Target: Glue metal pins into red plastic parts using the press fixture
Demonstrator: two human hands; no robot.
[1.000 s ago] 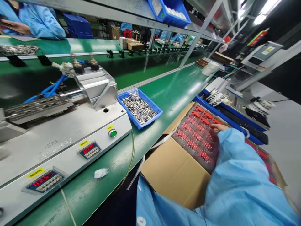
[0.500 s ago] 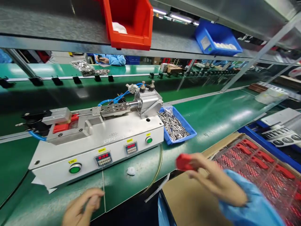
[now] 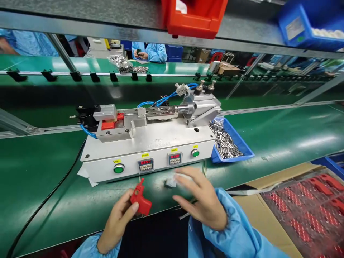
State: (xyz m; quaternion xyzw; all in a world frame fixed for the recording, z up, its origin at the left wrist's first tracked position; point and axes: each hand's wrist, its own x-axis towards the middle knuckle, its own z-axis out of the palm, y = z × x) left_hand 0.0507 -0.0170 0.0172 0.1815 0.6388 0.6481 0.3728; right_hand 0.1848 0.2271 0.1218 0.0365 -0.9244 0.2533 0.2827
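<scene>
A red plastic part (image 3: 142, 203) is pinched between the thumb and fingers of my left hand (image 3: 116, 216), low in front of the machine (image 3: 153, 143). My right hand (image 3: 200, 199) has its fingers apart and holds nothing; it is over a small white object (image 3: 171, 182) on the green table, partly behind the fingertips. Another red part (image 3: 109, 124) sits in the fixture at the machine's left end, under a metal block. To the machine's right stands a blue tray (image 3: 242, 143) of small metal pins.
A box of red parts in clear trays (image 3: 303, 204) lies at the right. A red bin (image 3: 193, 27) and a blue bin (image 3: 301, 30) are on the shelf above. A black cable (image 3: 51, 200) runs down the left. People in blue sit beyond.
The red part has passed from my right hand to my left hand. My right hand has opened and moved left. The camera view has turned left.
</scene>
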